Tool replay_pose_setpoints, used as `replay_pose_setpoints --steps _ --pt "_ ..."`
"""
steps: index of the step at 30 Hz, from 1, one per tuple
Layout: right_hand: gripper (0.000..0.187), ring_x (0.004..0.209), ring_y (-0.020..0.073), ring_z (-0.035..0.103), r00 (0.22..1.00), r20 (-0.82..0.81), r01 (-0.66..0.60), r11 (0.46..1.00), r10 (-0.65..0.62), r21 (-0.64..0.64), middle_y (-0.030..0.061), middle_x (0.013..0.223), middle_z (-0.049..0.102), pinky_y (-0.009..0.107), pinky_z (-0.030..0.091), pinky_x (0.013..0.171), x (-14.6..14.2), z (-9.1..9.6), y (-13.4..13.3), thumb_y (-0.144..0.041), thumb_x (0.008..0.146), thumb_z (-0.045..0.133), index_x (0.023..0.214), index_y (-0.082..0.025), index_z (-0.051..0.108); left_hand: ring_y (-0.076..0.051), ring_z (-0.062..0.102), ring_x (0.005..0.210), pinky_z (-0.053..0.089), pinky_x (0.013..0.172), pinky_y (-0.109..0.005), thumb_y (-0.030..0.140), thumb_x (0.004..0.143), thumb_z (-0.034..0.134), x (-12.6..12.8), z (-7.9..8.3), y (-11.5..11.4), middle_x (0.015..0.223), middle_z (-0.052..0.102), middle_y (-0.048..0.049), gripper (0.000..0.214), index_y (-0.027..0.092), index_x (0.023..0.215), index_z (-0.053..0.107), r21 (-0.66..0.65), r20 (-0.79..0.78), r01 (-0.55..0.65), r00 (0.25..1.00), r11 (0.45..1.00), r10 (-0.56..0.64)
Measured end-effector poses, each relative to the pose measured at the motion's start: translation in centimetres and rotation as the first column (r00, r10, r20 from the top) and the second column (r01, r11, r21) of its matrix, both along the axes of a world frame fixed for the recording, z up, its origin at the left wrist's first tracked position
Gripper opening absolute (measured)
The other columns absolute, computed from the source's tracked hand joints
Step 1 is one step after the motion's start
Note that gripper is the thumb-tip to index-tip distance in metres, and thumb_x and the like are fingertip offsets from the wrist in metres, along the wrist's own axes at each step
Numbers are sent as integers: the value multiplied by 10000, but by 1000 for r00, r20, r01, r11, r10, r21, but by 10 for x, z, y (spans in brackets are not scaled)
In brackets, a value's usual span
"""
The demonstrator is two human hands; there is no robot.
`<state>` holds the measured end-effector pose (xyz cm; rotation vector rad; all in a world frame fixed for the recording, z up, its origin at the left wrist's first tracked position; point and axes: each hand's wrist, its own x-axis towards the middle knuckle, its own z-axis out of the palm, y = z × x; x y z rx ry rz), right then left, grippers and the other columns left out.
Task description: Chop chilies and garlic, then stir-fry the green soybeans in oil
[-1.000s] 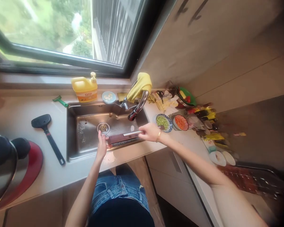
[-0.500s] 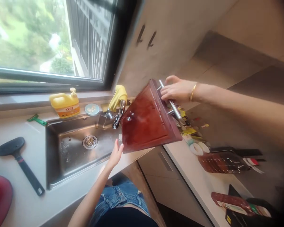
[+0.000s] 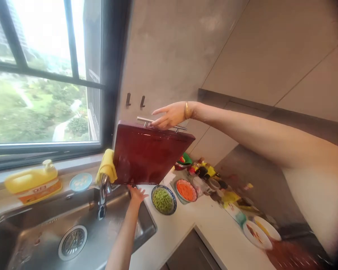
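A dark red cutting board (image 3: 152,155) is held upright in the middle of the frame, its flat, glossy face turned toward the camera and its lower edge raised above the tabletop (image 3: 183,221). To its top edge a slim metal handle (image 3: 142,119) is fixed on two short posts. This edge is the longest one seen, run from left to right with a slight drop; whether the true long axis follows it cannot be told, since the board is seen aslant. The handle is gripped from above by the right hand (image 3: 169,115), its fingers clamped on the bar and one finger stretched out to the left. The left hand (image 3: 137,195) is placed at the lower edge with its fingers spread; whether the board is pressed by them cannot be told.

At lower left a brushed steel sink (image 3: 101,240) is let into the pale, smooth tabletop. Its curved chrome faucet (image 3: 103,195) is draped with a soft yellow cloth (image 3: 106,167). Just right of the sink, a round, patterned bowl (image 3: 173,195) is filled with green pieces (image 3: 162,200). Upper left is taken up by a dark-framed window (image 3: 50,146); beside it, two dark hooks (image 3: 128,99) are mounted on a mottled grey wall (image 3: 169,56).
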<state>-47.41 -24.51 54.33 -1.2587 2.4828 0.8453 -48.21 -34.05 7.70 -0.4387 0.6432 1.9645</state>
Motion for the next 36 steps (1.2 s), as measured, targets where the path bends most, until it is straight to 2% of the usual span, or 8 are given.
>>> replay_pose_setpoints --steps 3,5,8,14,19,24,28,36 --pt "330 1309 119 465 864 -87 -432 820 496 376 -3 1216 621 401 340 1094 -32 15 30 36 829 464 949 -198 664 -380 403 1379 408 996 -680 783 773 77 -19 6 39 1546 342 -132 888 326 1523 209 255 45 -215 977 943 210" --pt "356 1382 150 379 765 -113 -479 678 634 558 38 1315 564 437 327 1089 -54 24 45 54 778 474 982 -183 644 -356 425 1369 414 1014 -652 768 780 116 -33 13 61 1515 398 -123 868 314 1503 278 363 43 -283 957 888 288" --pt "375 1422 181 313 706 -160 -436 602 689 669 54 1380 509 472 347 1053 -90 29 58 46 761 468 1012 -175 638 -338 400 1389 417 1024 -630 747 792 136 -58 21 85 1524 395 -108 855 290 1499 283 415 2 -312 940 854 343" --pt "308 1332 192 418 630 -399 -489 739 666 463 -20 1297 565 484 395 1020 -161 13 77 -21 799 522 977 -220 675 -402 380 1388 476 910 -678 759 781 195 -105 15 107 1514 369 -205 890 219 1472 347 347 76 -394 916 851 393" --pt "244 1196 182 509 694 -524 -461 864 493 202 -32 1099 615 528 403 986 -209 -4 96 -62 794 526 875 -224 690 -400 374 1389 497 892 -657 790 749 201 -125 6 115 1511 356 -204 918 224 1444 401 316 82 -455 887 832 454" --pt "181 1118 175 525 729 -540 -484 875 420 28 -31 957 599 532 378 984 -239 -19 114 -139 818 525 763 -208 683 -378 399 1370 458 944 -651 765 727 245 -134 -1 115 1504 406 -130 863 300 1430 428 304 -73 -457 864 836 498" --pt "188 1107 183 519 722 -595 -498 862 353 -93 -22 901 585 515 361 994 -249 -35 123 -201 852 531 726 -197 672 -380 301 1432 396 1008 -650 785 713 211 -142 -11 112 1576 293 -121 947 284 1513 275 316 -2 -459 875 830 484" --pt "360 1096 208 506 750 -640 -348 922 165 -170 27 900 587 508 331 1013 -227 -53 113 -243 940 420 735 -104 681 -380 373 1388 424 999 -581 860 702 181 -154 -14 105 1518 349 -199 1028 207 1490 283 234 -135 -432 873 871 469"
